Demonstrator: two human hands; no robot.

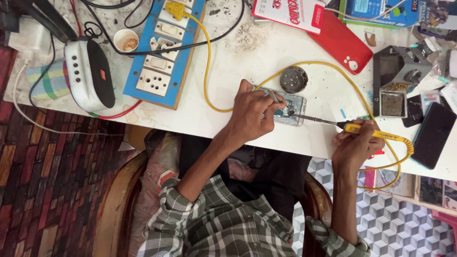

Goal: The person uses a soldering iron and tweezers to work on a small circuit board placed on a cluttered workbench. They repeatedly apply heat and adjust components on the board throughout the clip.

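An opened phone (pixel 294 110) with its inner board bared lies on the white table (pixel 228 95). My left hand (pixel 248 118) rests on the phone's left end and pinches thin metal tweezers (pixel 274 96) over the board. My right hand (pixel 354 145) grips a yellow-handled soldering iron (pixel 376 133) like a pen. Its metal tip (pixel 304 116) touches the phone's board near the lower middle. The iron's yellow cord (pixel 304 66) loops across the table up to a plug in the blue socket board (pixel 162 52).
A round grey tin (pixel 293 79) sits just behind the phone. A red phone cover (pixel 342 43), a dark metal stand (pixel 395 81), a black phone (pixel 433 135), a white and black speaker (pixel 88 74) and a small cup (pixel 126 40) also lie on the table.
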